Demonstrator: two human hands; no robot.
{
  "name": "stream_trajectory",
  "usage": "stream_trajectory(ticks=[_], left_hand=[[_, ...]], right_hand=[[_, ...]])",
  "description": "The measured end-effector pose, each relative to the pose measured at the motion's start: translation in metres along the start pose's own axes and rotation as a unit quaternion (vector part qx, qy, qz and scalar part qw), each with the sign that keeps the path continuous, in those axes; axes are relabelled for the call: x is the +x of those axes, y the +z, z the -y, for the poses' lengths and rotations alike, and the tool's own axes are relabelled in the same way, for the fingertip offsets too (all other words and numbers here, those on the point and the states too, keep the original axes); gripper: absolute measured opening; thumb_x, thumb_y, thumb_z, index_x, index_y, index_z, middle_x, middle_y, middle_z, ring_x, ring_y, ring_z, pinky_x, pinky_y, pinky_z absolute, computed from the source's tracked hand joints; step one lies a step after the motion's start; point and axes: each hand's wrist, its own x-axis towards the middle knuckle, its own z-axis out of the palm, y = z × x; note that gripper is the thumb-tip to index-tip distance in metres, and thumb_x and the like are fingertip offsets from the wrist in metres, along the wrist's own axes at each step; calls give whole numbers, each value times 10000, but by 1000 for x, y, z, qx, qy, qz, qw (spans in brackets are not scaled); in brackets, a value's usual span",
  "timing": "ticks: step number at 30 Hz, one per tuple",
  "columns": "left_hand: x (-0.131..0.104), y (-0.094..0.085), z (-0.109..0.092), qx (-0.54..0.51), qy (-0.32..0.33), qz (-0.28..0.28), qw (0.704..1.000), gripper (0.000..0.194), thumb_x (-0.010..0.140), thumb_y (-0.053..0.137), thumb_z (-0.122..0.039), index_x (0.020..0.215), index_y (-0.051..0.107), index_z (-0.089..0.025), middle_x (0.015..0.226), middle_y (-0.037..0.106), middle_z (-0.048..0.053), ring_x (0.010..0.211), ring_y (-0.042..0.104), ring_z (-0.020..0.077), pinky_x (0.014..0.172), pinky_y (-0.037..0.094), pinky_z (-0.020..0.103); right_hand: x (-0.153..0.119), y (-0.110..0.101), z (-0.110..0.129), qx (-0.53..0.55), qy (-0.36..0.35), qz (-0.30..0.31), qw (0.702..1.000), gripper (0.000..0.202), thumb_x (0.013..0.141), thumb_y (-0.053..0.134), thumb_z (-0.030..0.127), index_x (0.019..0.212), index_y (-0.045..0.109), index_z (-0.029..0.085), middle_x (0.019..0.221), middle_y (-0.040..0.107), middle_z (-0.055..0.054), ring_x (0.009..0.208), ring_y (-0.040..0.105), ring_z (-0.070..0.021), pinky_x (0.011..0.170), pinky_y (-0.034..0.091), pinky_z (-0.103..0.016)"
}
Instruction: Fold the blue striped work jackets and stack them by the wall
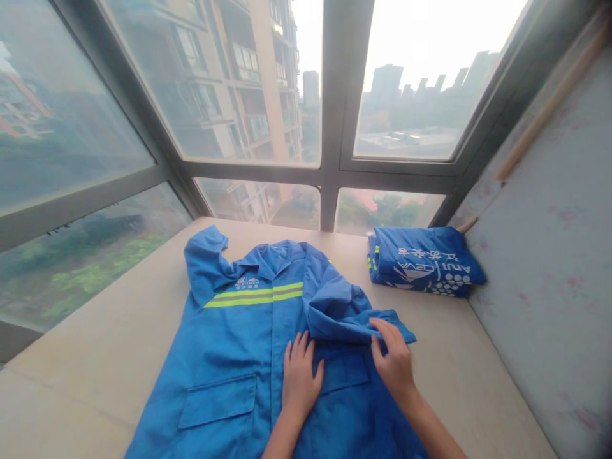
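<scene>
A blue work jacket (224, 357) lies front up on the pale surface, its collar toward the window. Yellow-green and grey reflective stripes cross its chest, and a white logo sits above them. My left hand (302, 375) rests flat on the jacket front beside the button placket, fingers stretched out. On the right, my right hand (394, 362) pinches the edge of the sleeve (335, 312) near its cuff, thumb below and fingers above. That sleeve is bent across the chest in loose folds. The other sleeve (203, 261) is bent upward at the far left. The jacket's hem runs out of view.
A folded blue bundle (425, 261) with white print lies at the back right, against the patterned wall (549, 287). Grey window frames (329, 115) stand behind and to the left of the pale surface (95, 357). A wooden stick (549, 108) slants along the wall.
</scene>
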Motion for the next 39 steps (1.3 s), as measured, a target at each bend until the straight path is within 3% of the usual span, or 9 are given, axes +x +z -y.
stream_trajectory(ticks=[2,6,13,18,24,26,30,35,39], left_hand=[[1,-1,-1,-1,1,-5,1000,417,932,472,-310,1308,587,-172,1486,481,102,1397,398,291,1138,342,530],[1,-1,-2,-25,-7,-9,1000,420,923,478,-307,1302,593,-168,1474,494,111,1392,405,303,1143,329,543],[13,-9,4,-268,-129,-3,955,461,873,547,-381,1283,590,-175,1392,572,132,1355,457,306,1169,285,535],[26,-33,-7,-578,-337,-47,742,556,898,532,-482,1372,465,-200,1387,564,157,1243,576,274,1048,459,438],[-25,-61,-23,-716,-447,143,518,594,829,593,-592,1253,610,-176,1249,672,151,1190,615,332,1012,489,502],[-52,-66,-22,-697,-468,145,524,614,780,652,-599,1225,635,-175,1299,647,139,1286,539,329,1085,433,483],[-92,-64,-19,-614,-450,138,634,696,671,784,-531,1250,612,-186,1400,571,122,1352,468,316,1149,360,429],[-96,-63,-28,-536,-378,137,743,775,573,832,-461,1227,602,-114,1323,618,181,1278,535,352,1138,366,428],[-83,-81,-45,-539,-359,96,756,835,590,814,-433,1313,534,-124,1414,544,173,1337,476,339,1142,363,417]], right_hand=[[18,-14,-12,-59,-7,-4,998,415,911,492,275,1311,578,203,1340,575,-140,1273,500,-302,1081,393,-513],[33,-21,-14,-141,-50,206,967,461,854,577,295,1308,589,218,1387,560,-115,1322,451,-325,1101,338,-498],[51,-57,25,-139,93,324,931,307,961,401,255,1029,699,228,971,734,-109,891,678,-261,771,457,-326],[31,-83,79,248,161,314,902,296,908,516,436,988,712,229,956,730,-47,925,654,-243,841,463,-312],[-86,-30,95,429,474,146,755,569,637,701,653,978,711,197,1008,711,-83,970,640,-283,828,508,-347],[-126,-15,88,395,496,188,750,592,566,717,679,904,712,193,858,707,-85,848,651,-295,741,523,-368],[-162,-10,75,334,454,198,802,474,682,649,634,839,717,192,954,720,-108,979,645,-318,865,507,-383],[-124,-9,71,310,409,177,840,603,760,632,555,1211,651,155,1278,641,-138,1220,565,-309,1058,410,-402],[-68,-8,78,349,346,199,848,574,737,686,506,1183,668,145,1231,672,-121,1180,586,-312,1057,409,-425]])
